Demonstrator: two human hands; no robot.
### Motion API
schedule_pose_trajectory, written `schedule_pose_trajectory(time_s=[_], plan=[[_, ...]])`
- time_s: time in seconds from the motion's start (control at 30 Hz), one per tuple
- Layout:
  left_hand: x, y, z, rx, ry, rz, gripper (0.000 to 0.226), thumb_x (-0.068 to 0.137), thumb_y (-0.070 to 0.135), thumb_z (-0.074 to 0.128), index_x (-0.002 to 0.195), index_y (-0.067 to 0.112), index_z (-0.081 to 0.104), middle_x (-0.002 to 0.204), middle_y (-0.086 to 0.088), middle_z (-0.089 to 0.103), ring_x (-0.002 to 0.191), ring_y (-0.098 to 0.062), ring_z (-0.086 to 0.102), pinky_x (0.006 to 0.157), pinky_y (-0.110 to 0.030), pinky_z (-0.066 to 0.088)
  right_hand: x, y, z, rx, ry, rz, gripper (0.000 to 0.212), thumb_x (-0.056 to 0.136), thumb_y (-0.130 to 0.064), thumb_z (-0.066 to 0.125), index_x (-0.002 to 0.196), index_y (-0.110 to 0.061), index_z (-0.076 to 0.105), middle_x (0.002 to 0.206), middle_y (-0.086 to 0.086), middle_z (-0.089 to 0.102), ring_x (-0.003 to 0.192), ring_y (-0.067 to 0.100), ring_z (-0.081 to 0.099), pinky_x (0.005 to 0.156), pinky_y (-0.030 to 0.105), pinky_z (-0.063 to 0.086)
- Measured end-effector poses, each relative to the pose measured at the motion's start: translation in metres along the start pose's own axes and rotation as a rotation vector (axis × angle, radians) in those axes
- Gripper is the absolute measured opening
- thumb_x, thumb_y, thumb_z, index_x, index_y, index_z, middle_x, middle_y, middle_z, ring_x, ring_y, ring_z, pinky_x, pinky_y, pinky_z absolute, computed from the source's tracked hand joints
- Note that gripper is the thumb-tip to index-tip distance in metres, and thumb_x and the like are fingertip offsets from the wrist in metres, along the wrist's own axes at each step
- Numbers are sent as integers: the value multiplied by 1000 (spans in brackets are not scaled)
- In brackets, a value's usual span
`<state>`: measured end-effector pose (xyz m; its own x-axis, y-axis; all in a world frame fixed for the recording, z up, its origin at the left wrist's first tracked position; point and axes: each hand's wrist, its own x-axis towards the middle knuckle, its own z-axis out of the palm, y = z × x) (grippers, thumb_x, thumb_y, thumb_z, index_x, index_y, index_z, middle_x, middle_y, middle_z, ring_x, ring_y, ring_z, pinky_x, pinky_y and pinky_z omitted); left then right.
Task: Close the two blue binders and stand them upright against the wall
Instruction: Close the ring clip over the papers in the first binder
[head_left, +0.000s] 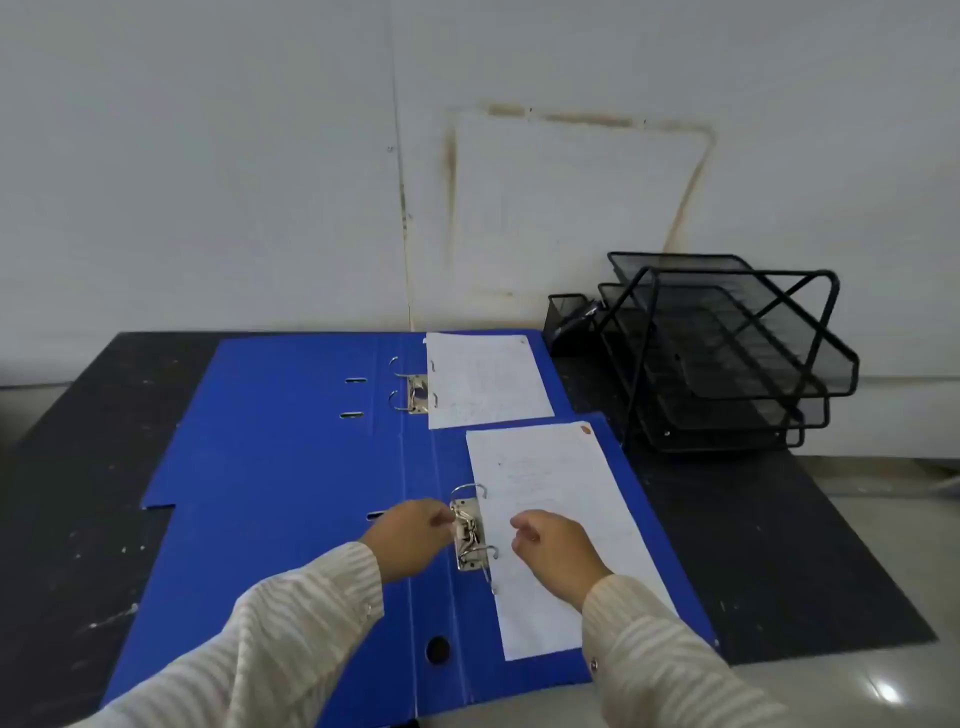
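Observation:
Two blue binders lie open and flat on a dark table. The far binder (291, 384) reaches the wall (208, 182) and holds a white sheet (485, 382) beside its metal rings (413, 389). The near binder (280, 519) overlaps it, with a white sheet (550, 499) on its right half. My left hand (410, 535) has its fingertips at the lever of the near binder's ring mechanism (470, 532). Just right of the rings, my right hand (556, 551) hovers over the paper with fingers curled and nothing visible in it.
A black mesh three-tier tray rack (727, 358) stands at the back right against the wall, with a small black mesh cup (569, 322) to its left. The dark table (72, 467) ends at the right near a light glossy floor (883, 623).

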<state>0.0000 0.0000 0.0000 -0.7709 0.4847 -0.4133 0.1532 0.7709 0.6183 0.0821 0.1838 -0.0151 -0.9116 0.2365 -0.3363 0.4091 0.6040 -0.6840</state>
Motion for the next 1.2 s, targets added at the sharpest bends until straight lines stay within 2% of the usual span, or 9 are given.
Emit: schedule_pose_trajectory(time_s=[0.13,0.27,0.4,0.5,0.6,0.77,0.9,1.07,1.2], plan=[[4,-12,21,-58,-75,-41,31,98,27,44,124,16,58,120,-2,63,102,-16,59,86,-25,47,5,12,23,-28,-8,51,30,95,-16,46,122,-14,60,125,3,61,112,18,55,94,23,42],[11,-17,31,-297,-153,-104,30,101,27,39,122,15,57,102,-2,62,81,-14,58,67,-19,46,11,16,42,89,17,92,18,92,-14,49,100,-14,65,93,1,64,81,14,55,76,30,51],[16,-19,35,-394,-242,-137,31,101,32,37,112,14,60,93,2,62,71,-11,54,67,-21,43,16,24,50,137,60,54,10,90,-18,57,81,-21,60,69,-11,55,63,4,48,58,17,41],[20,-18,34,-368,-289,-93,31,102,32,35,93,18,60,85,7,60,70,-6,52,60,-13,42,18,28,53,143,90,34,18,87,-18,61,71,-24,56,65,-11,55,61,3,49,58,15,40],[25,-18,30,-326,-344,-73,31,102,31,34,81,20,54,81,6,57,71,-9,50,64,-19,42,21,31,56,213,102,84,18,84,-14,65,69,-21,59,65,-8,58,63,9,51,63,28,47],[33,-14,31,-309,-427,-81,25,102,26,35,80,20,46,82,2,51,72,-11,45,66,-21,39,25,38,59,316,89,133,20,83,-10,67,67,-21,62,65,-5,60,59,8,52,55,23,43],[35,-10,35,-183,-398,-31,31,103,28,32,74,22,41,84,-6,48,78,-18,43,74,-28,36,25,38,59,337,94,142,22,84,-11,67,65,-22,62,65,-3,61,57,9,52,50,20,41],[34,-11,44,-98,-294,15,35,103,29,30,70,23,38,67,2,39,61,-9,35,58,-23,31,23,38,60,312,112,123,23,84,-13,67,65,-24,61,64,-7,59,58,8,52,54,22,45],[35,-11,47,-31,-263,53,31,103,30,29,76,18,42,67,4,40,62,-9,36,57,-24,31,22,39,62,278,131,113,12,85,-15,67,73,-13,65,67,-4,60,62,12,54,61,31,51]])
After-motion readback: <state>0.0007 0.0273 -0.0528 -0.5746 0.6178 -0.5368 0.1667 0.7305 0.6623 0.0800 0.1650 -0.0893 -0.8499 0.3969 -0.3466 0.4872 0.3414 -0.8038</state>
